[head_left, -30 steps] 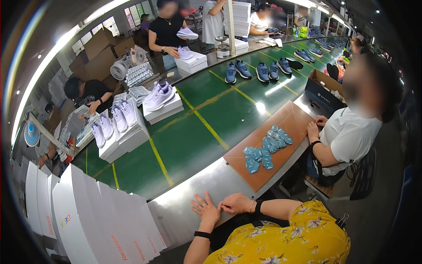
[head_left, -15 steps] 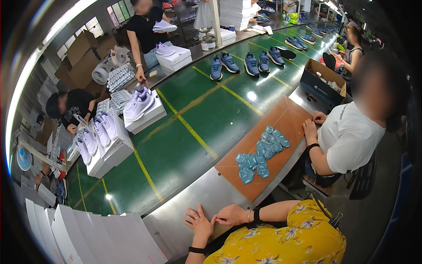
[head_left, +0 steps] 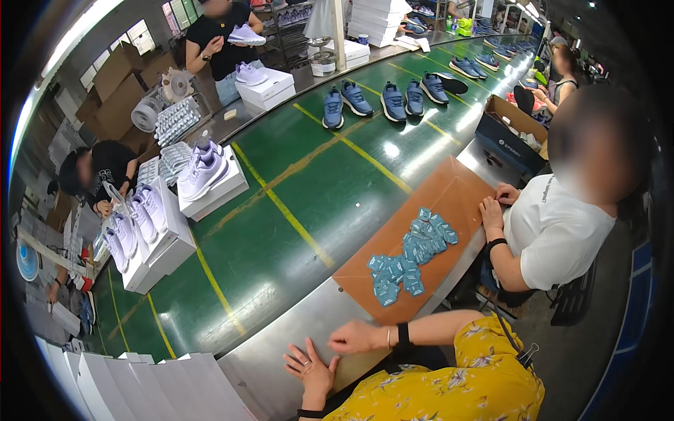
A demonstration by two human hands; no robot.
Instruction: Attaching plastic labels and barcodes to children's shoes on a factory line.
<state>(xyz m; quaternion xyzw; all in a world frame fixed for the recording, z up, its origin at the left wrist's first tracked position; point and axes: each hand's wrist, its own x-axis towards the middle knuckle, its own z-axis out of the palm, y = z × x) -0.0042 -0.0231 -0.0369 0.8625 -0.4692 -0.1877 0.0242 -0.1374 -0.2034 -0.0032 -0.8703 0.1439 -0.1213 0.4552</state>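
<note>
A green belt (head_left: pixel 260 266) with yellow lines runs from the lower left to the upper right of the frame; blue shoes (head_left: pixel 393 102) stand on it at upper centre, white boxes (head_left: pixel 158 270) at left. Along its near side, a metal bench (head_left: pixel 267 351) carries a brown board (head_left: pixel 449 189), strewn with teal packets (head_left: pixel 414 249) right of centre, and a dark box (head_left: pixel 502 144) at upper right.
</note>
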